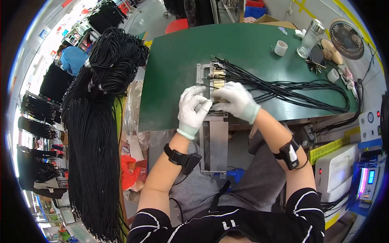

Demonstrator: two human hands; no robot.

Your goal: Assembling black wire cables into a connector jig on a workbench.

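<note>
The left hand (191, 108) and right hand (239, 100) meet at the fixture (200, 75) on the worktop (170, 56); cables (283, 90) trail rightward from it. Their fingers are bent, any grasp impossible to tell. Cable ends are probably being positioned; the next move likely calls for careful alignment.

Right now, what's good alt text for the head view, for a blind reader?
A person's white-gloved left hand and right hand work at a metal frame on a green table. Black cables loop to the right; a big cable bundle drapes at left.
</note>
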